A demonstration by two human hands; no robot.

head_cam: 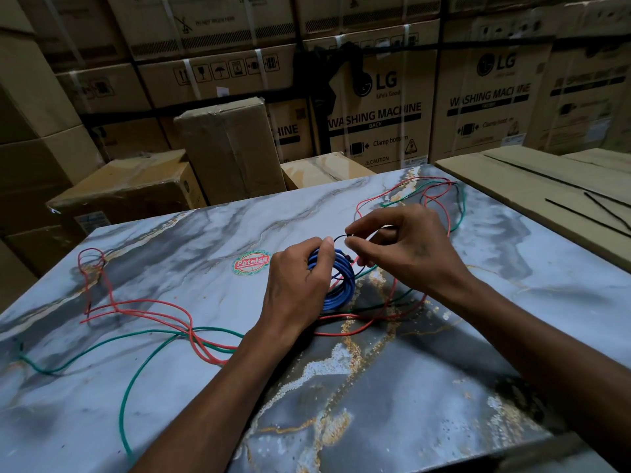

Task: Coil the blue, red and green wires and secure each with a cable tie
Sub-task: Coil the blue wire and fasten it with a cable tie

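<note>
A coiled blue wire [343, 285] is held upright over the marbled slab [170, 387] by my left hand [300, 285], which grips its left side. My right hand [399, 247] pinches a thin black cable tie [339, 237] that arcs over the top of the coil and passes through it. The red wire [143, 308] lies loose across the slab, looping at the left and at the far right. Also loose is the green wire [136, 373], which snakes over the near left and runs under my hands toward the far right corner.
Spare black cable ties [587, 216] lie on a flat cardboard box [512, 175] at the right of the slab. A round sticker [251, 263] sits left of my hands. Stacked cartons [375, 107] wall the back; smaller boxes [136, 189] stand beyond the far left edge.
</note>
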